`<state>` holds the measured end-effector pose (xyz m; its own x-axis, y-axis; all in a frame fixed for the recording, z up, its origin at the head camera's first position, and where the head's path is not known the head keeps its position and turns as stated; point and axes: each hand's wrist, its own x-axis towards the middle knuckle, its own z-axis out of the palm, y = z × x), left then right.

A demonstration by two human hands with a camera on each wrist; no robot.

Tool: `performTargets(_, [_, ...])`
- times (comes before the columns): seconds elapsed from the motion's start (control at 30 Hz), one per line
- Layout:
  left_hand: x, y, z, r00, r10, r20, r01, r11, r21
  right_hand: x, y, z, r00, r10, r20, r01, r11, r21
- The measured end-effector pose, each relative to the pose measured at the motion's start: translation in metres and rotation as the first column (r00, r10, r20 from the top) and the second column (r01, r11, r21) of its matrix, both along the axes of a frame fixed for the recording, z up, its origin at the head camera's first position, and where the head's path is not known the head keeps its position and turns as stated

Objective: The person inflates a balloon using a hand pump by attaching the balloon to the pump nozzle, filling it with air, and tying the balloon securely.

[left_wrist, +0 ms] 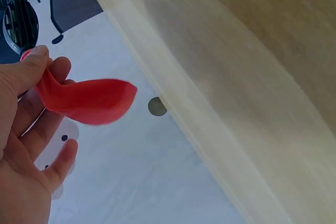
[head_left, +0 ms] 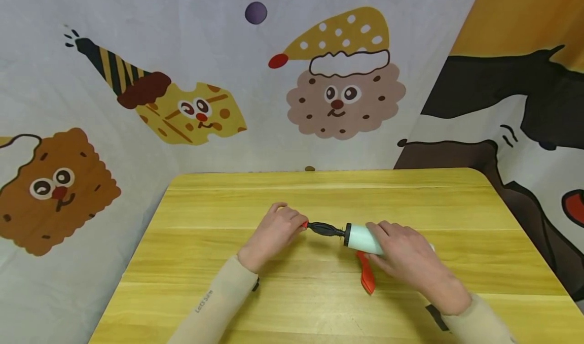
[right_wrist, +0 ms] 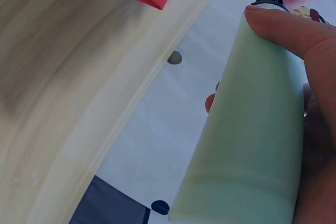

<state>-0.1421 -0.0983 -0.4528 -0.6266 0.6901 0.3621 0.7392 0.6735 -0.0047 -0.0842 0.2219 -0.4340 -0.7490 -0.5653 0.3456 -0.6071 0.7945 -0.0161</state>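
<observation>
Showing at left wrist, the pinched balloon's body (left_wrist: pixel 94 100) escapes head view.

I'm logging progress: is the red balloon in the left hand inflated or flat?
Flat: the left wrist view shows the red balloon limp, with a pointed tip, pinched in the left hand.

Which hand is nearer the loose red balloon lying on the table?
Right. The right hand grips the pump, with the loose balloon just to its left. The left hand is farther off, left of it, pinching another red balloon.
</observation>
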Motion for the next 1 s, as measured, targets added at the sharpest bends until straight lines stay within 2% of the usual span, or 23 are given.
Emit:
performTargets(0.37, [0.000, 0.003, 0.002, 0.998, -0.034, -0.056, 0.032, 0.999, -0.035, -0.002, -0.008, -0.006, 1.000, 0.003, -0.004, -0.004, 0.999, -0.038])
performTargets(0.57, [-0.002, 0.002, 0.001, 0.998, -0.012, -0.060, 0.010, 0.999, -0.038, -0.002, -0.012, -0.009, 0.999, -0.012, 0.045, 0.015, 0.998, -0.068])
performTargets(0.7, [-0.004, -0.002, 0.003, 0.998, 0.028, -0.047, -0.027, 1.000, 0.015, -0.001, -0.014, -0.010, 0.990, -0.033, 0.135, 0.050, 0.991, -0.125])
performTargets(0.77, [-0.004, -0.005, 0.003, 0.998, 0.047, -0.050, -0.042, 0.995, 0.087, -0.001, -0.015, -0.011, 0.981, -0.054, 0.184, 0.084, 0.984, -0.160])
performTargets(0.8, [-0.004, -0.007, 0.003, 0.997, 0.055, -0.053, -0.047, 0.988, 0.150, -0.002, -0.015, -0.012, 0.976, -0.067, 0.206, 0.104, 0.979, -0.175])
performTargets(0.83, [-0.004, -0.008, 0.003, 0.997, 0.062, -0.055, -0.048, 0.972, 0.230, -0.002, -0.015, -0.012, 0.971, -0.080, 0.225, 0.124, 0.974, -0.189])
performTargets(0.87, [-0.003, -0.009, 0.003, 0.996, 0.068, -0.056, -0.047, 0.946, 0.322, -0.002, -0.015, -0.012, 0.966, -0.093, 0.241, 0.144, 0.969, -0.203])
performTargets(0.9, [-0.003, -0.010, 0.003, 0.996, 0.073, -0.056, -0.043, 0.904, 0.425, -0.003, -0.016, -0.012, 0.961, -0.104, 0.255, 0.162, 0.962, -0.218])
performTargets(0.93, [-0.002, -0.010, 0.002, 0.996, 0.076, -0.050, -0.038, 0.846, 0.532, -0.003, -0.016, -0.012, 0.957, -0.117, 0.266, 0.180, 0.956, -0.230])
performTargets(0.97, [-0.001, -0.009, 0.002, 0.996, 0.079, -0.041, -0.035, 0.777, 0.629, -0.004, -0.016, -0.012, 0.954, -0.124, 0.274, 0.193, 0.950, -0.244])
performTargets(1.0, [0.000, -0.008, 0.002, 0.997, 0.079, -0.020, -0.041, 0.695, 0.718, -0.004, -0.017, -0.012, 0.952, -0.129, 0.279, 0.204, 0.945, -0.258])
